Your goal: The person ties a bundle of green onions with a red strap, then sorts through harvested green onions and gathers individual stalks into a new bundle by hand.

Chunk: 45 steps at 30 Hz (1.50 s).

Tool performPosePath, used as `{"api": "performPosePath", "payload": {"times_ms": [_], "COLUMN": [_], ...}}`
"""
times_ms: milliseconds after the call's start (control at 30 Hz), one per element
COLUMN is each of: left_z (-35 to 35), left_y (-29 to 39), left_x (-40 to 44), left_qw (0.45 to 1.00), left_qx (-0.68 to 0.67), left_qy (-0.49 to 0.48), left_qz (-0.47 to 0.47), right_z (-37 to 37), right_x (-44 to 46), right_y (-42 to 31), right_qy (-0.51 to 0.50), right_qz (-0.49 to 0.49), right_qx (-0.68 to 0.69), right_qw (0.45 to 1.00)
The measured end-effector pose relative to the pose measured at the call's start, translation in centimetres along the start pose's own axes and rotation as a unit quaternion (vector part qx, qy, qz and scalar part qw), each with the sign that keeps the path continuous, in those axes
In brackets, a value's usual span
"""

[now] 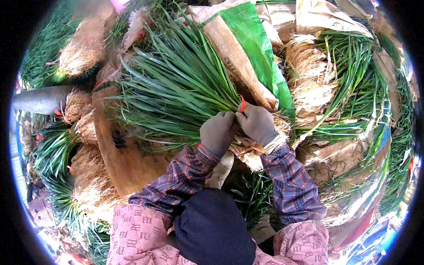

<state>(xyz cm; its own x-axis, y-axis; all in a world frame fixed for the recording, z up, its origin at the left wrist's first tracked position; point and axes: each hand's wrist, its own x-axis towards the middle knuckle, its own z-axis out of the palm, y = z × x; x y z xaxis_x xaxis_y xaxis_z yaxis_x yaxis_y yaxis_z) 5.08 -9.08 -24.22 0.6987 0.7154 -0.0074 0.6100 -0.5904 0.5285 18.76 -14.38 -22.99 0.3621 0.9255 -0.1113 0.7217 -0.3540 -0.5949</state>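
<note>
A large bundle of long green leafy seedlings point(185, 84) lies before me, its leaves fanned out to the upper left. Pale roots point(252, 160) show below my hands. My right hand point(257, 124), in a grey-brown glove, is closed on a red tie point(242, 104) at the neck of the bundle; one end sticks up past the thumb. Knuckle to knuckle with it, my gloved left hand point(217, 133) is also closed at the tie, in front of the stems. The fingertips of both hands are partly hidden.
Under the bundle lie a brown printed sack point(126, 150) and a green-lined sack point(247, 31). More rooted bundles point(92, 176) are stacked at the left, near a grey tube-like object point(42, 100). At the right are piled roots point(309, 84) and loose green leaves point(362, 84).
</note>
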Motion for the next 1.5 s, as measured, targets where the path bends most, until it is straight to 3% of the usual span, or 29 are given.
{"api": "performPosePath", "payload": {"times_ms": [100, 200, 300, 367, 467, 567, 700, 800, 967, 1033, 1067, 1100, 1200, 1233, 1333, 1367, 1400, 1433, 1467, 1500], "left_z": [0.2, 0.7, 0.4, -0.4, -0.5, -1.6, -3.4, -3.5, -3.8, -2.3, -1.7, -2.5, -2.4, -2.3, -3.4, -3.0, -2.7, -2.4, -2.0, -3.2], "left_y": [-0.3, -0.6, -0.9, -0.9, -1.6, -2.0, -0.5, 0.0, -0.3, -1.9, -2.7, -2.4, -3.5, -3.6, -2.0, -2.6, -2.6, -2.4, -2.2, -0.4], "left_x": [0.0, 0.0, -0.3, -0.2, -0.5, 0.2, 2.2, 3.8, 5.3, 4.6, 4.3, 4.3, 3.5, 3.3, 2.8, 2.9, 2.7, 2.6, 2.6, 1.7], "left_qw": [1.0, 0.995, 0.98, 0.959, 0.879, 0.94, 0.935, 0.905, 0.801, 0.766, 0.745, 0.712, 0.697, 0.716, 0.668, 0.725, 0.834, 0.907, 0.94, 0.961], "left_qx": [-0.009, -0.083, -0.188, -0.266, -0.458, -0.322, -0.272, -0.316, -0.431, -0.512, -0.551, -0.547, -0.549, -0.534, -0.524, -0.464, -0.346, -0.212, -0.066, 0.025], "left_qy": [0.023, 0.053, 0.054, 0.019, -0.065, -0.112, -0.224, -0.279, -0.335, -0.334, -0.332, -0.364, -0.391, -0.402, -0.411, -0.435, -0.409, -0.364, -0.303, -0.231], "left_qz": [0.003, -0.009, -0.042, -0.096, -0.118, 0.029, 0.037, -0.048, -0.247, -0.2, -0.175, -0.247, -0.246, -0.202, -0.332, -0.264, -0.132, 0.005, 0.143, 0.149], "right_z": [0.3, -0.2, -1.4, -2.6, -4.2, -4.9, -5.9, -6.1, -3.4, -2.0, -2.0, -1.3, 0.3, 0.9, 4.1, 5.3, 6.0, 6.2, 5.8, 4.5], "right_x": [-0.4, -0.8, -1.2, -1.3, -1.9, -2.3, -2.3, -2.4, -4.8, -5.4, -6.0, -6.3, -7.5, -8.0, -9.0, -9.1, -9.1, -8.9, -9.0, -9.5], "right_y": [0.0, -0.9, -0.4, 0.3, 0.9, 2.1, 1.5, 1.0, -0.1, -1.5, -2.9, -3.4, -4.6, -5.2, -6.3, -6.5, -6.7, -6.5, -6.2, -5.6], "right_qy": [0.034, 0.015, 0.001, -0.034, -0.071, -0.081, -0.051, -0.031, -0.028, 0.026, -0.006, 0.02, 0.009, -0.01, 0.017, 0.016, 0.001, -0.021, -0.078, -0.162], "right_qz": [-0.025, 0.006, -0.04, -0.03, 0.014, 0.098, 0.176, 0.183, 0.094, -0.021, 0.03, -0.011, -0.076, -0.087, -0.148, -0.159, -0.166, -0.172, -0.181, -0.199], "right_qx": [0.009, -0.037, 0.02, 0.059, 0.17, 0.253, 0.404, 0.438, 0.402, 0.34, 0.333, 0.281, 0.136, 0.092, -0.071, -0.09, -0.086, -0.069, -0.048, -0.107], "right_qw": [0.999, 0.999, 0.999, 0.997, 0.983, 0.959, 0.896, 0.88, 0.91, 0.94, 0.942, 0.96, 0.988, 0.992, 0.986, 0.983, 0.982, 0.983, 0.979, 0.96]}}
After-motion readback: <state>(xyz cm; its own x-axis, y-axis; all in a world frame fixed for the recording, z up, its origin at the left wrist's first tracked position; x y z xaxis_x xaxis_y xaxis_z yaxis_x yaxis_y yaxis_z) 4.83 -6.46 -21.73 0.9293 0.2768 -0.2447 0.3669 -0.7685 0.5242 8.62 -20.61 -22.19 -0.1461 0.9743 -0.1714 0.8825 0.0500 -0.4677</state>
